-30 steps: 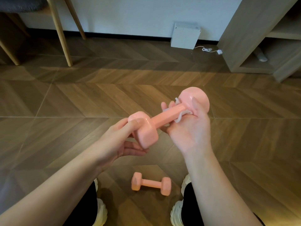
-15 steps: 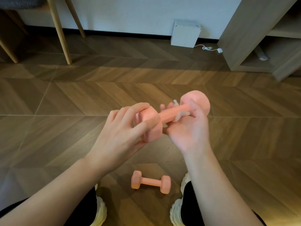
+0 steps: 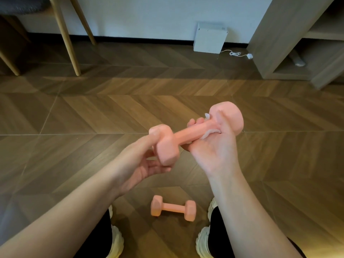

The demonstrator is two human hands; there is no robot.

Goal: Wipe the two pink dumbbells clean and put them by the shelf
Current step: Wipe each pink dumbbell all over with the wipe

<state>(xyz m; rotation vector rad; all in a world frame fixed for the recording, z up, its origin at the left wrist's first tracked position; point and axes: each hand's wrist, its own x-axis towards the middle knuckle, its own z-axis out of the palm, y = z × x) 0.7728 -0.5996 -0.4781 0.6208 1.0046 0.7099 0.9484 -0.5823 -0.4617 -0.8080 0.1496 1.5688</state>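
A pink dumbbell [image 3: 188, 134] is held slanting in front of me above the floor. My left hand [image 3: 138, 161] grips its near hexagonal head, thumb on top and fingers underneath. My right hand [image 3: 214, 148] wraps the bar close to the far head and presses a crumpled white wipe [image 3: 209, 133] against it. A second pink dumbbell [image 3: 173, 208] lies flat on the wooden floor between my feet. The wooden shelf [image 3: 290, 45] stands at the back right.
My two light shoes [image 3: 203, 239] flank the floor dumbbell. A white box [image 3: 209, 38] with a cable leans on the wall beside the shelf. Wooden chair legs [image 3: 64, 36] stand at the back left. A grey object [image 3: 297, 59] lies in the shelf's bottom compartment.
My left hand turned the near head, going over its top half a second ago and back under it now. The dumbbell rotated in my right hand's wipe. The floor dumbbell stayed put.
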